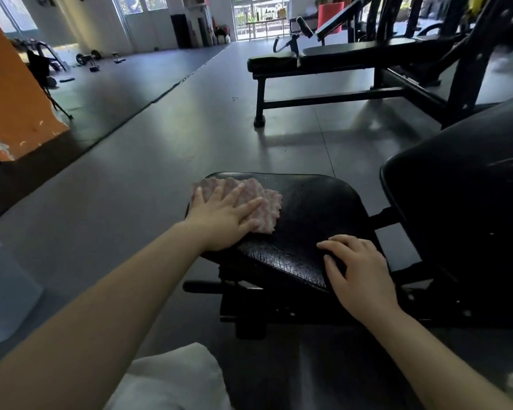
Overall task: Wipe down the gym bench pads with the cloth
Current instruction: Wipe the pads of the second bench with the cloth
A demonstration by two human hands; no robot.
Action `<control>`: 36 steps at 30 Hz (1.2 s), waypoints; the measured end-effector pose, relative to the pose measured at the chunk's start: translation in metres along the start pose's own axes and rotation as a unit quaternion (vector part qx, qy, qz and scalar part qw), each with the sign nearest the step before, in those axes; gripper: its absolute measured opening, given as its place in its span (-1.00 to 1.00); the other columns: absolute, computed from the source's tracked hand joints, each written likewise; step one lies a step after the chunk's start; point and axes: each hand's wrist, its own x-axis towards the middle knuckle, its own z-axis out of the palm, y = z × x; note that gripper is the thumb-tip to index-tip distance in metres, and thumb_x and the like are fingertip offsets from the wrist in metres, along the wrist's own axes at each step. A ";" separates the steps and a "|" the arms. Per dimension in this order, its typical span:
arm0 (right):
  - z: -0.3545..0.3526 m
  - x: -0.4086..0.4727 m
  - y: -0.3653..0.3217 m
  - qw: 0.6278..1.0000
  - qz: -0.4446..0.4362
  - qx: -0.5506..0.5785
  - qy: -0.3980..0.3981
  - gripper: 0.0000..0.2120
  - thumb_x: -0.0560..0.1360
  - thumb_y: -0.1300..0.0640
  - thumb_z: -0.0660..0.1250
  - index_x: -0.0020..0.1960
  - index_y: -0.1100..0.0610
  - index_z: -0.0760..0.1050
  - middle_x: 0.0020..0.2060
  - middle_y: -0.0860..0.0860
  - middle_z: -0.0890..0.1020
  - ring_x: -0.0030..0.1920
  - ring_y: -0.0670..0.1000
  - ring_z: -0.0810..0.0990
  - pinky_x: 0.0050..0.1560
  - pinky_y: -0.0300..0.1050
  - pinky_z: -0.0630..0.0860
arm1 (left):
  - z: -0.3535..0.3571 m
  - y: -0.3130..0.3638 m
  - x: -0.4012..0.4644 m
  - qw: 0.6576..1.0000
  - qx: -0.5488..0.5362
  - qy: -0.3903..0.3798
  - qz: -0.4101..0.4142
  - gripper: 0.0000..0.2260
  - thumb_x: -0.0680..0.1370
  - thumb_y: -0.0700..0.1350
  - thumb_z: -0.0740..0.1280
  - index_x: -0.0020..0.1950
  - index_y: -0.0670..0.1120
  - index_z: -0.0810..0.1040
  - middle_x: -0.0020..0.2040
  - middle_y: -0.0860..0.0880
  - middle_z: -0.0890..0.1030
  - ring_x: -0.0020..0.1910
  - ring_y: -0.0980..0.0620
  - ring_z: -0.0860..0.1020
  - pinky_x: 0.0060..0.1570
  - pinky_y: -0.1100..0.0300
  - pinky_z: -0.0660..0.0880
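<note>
A black seat pad [311, 208] of a gym bench lies in front of me, and its black back pad [462, 184] rises to the right. A pink and white cloth [267, 205] is spread on the seat pad's far left corner. My left hand [222, 217] presses flat on the cloth with straight, spread fingers. My right hand [359, 273] rests on the seat pad's near right edge, its fingers lightly bent over the rim.
The bench's black frame [279, 303] sits under the pad. A second black bench [323, 59] stands farther back on the grey floor. An orange pillar [12, 93] is at the left, and a pale bucket [3, 291] stands near my left arm. Dumbbells [86, 57] lie far left.
</note>
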 end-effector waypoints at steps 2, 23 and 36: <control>0.000 0.000 0.001 1.000 0.002 -0.002 0.004 -0.78 0.46 0.10 0.30 0.06 0.01 0.63 0.02 -0.05 0.63 0.06 0.07 0.55 0.05 -0.07 0.32 | -0.007 -0.009 0.021 1.000 -0.007 -0.005 -0.014 -0.52 0.58 0.30 -0.11 0.49 0.31 -0.14 0.56 0.04 -0.19 0.51 -0.13 -0.23 0.39 -0.27 -0.22; 0.007 0.001 0.004 0.999 -0.004 -0.005 0.032 -0.74 0.44 0.11 0.24 0.04 0.02 0.64 -0.01 -0.02 0.64 -0.04 0.14 0.57 -0.05 0.02 0.47 | 0.036 0.052 -0.060 0.990 0.042 0.105 0.082 -0.47 0.53 0.23 -0.25 0.48 0.23 0.12 0.50 -0.11 0.24 0.44 -0.30 0.21 0.33 -0.32 0.03; 0.006 0.001 0.003 0.999 0.004 -0.005 0.036 -0.71 0.48 0.06 0.14 0.04 -0.01 0.62 0.00 -0.07 0.62 0.00 0.05 0.55 -0.05 -0.08 0.37 | -0.018 0.038 0.081 1.000 -0.025 -0.015 -0.002 -0.54 0.60 0.26 -0.09 0.48 0.32 -0.11 0.56 0.02 -0.17 0.51 -0.19 -0.19 0.35 -0.32 -0.24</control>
